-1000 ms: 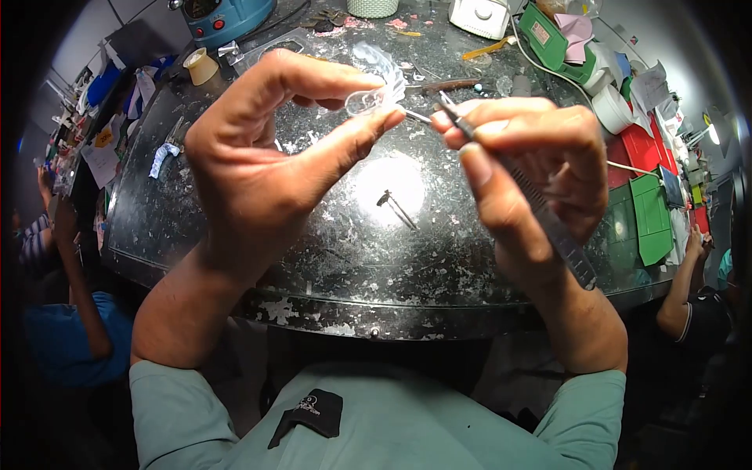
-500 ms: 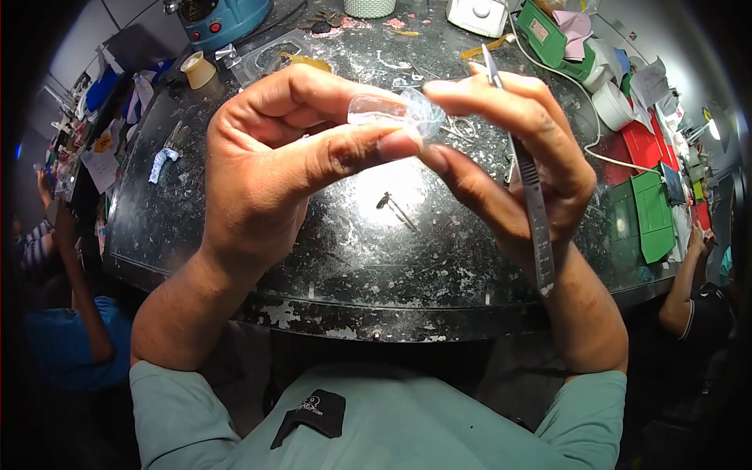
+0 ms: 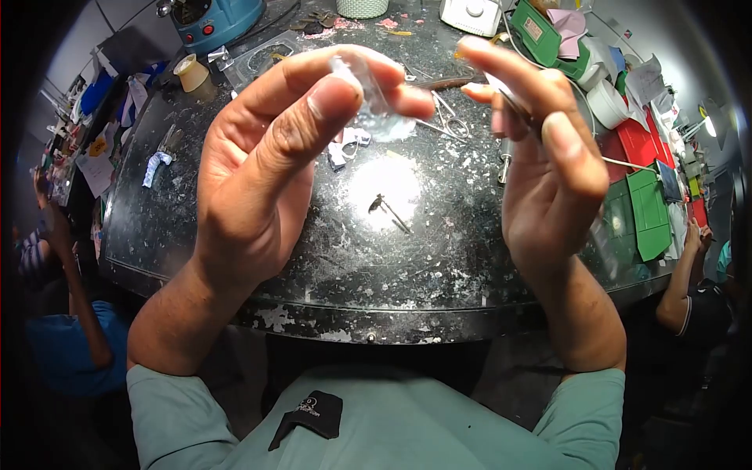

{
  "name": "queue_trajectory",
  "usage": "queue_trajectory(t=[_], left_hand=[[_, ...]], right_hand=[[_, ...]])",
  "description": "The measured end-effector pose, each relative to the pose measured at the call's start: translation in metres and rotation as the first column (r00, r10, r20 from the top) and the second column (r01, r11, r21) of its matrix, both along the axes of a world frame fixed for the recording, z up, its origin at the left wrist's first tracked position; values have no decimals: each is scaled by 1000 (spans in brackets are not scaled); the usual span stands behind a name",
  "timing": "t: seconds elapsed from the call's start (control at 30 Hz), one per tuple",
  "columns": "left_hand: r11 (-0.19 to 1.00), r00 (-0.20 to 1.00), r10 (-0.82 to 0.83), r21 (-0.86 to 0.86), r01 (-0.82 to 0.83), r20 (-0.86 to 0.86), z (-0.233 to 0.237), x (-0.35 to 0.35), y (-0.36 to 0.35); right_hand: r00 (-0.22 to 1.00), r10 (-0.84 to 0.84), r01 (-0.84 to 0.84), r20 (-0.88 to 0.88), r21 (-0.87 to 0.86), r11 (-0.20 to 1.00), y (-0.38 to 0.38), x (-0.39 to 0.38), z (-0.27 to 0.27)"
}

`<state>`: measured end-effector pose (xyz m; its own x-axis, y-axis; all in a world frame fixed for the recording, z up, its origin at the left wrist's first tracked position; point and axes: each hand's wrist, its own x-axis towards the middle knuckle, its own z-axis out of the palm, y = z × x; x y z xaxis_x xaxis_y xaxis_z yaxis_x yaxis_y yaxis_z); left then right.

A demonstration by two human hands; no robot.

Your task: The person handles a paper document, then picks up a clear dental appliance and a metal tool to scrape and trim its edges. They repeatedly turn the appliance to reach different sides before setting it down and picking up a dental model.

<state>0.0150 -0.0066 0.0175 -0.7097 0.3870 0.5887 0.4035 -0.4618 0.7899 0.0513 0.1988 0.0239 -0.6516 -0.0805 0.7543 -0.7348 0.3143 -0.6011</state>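
Note:
My left hand [image 3: 266, 157] pinches a thin, clear moulded plastic piece [image 3: 368, 90] between thumb and fingers, raised above the table. Its outline is smeared by motion and partly hidden by the fingers. My right hand [image 3: 552, 157] is apart from the plastic, to its right, with thumb and forefinger spread. A scalpel [image 3: 509, 95] with a flat metal handle lies among its fingers, mostly hidden and seen nearly edge-on. Under the hands, a small dark metal tool [image 3: 389, 213] lies on the brightly lit spot of the table.
The black, paint-chipped table [image 3: 376, 274] carries scissors [image 3: 453, 125], a blue-white strip [image 3: 157, 166], a cream cup [image 3: 191, 73] and a blue machine [image 3: 215, 23]. Green boxes [image 3: 540, 35] stand at the right. Other people's arms [image 3: 680, 290] show at both sides.
My right hand has come off the plastic piece and moved right, its fingers opening out. The scalpel has turned within it. My left hand has tilted the plastic piece and shifted its thumb up.

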Motion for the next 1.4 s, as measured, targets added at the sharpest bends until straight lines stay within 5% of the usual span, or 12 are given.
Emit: queue_trajectory(t=[0.17, 0.27, 0.83, 1.4], left_hand=[[996, 998, -34, -81, 37, 45, 0, 2, -7], [996, 996, -22, -79, 29, 86, 1, 3, -6], [974, 987, 154, -176, -145, 40, 2, 14, -2], [954, 977, 178, -225, -201, -116, 1, 11, -6]], right_hand=[[964, 264, -257, -9, -256, 932, -7, 9, -4], [940, 319, -326, -122, -45, 944, -4, 0, -10], [965, 160, -134, -209, 133, 982, -9, 4, -13], [962, 234, -218, -141, 119, 969, -6, 4, -11]])
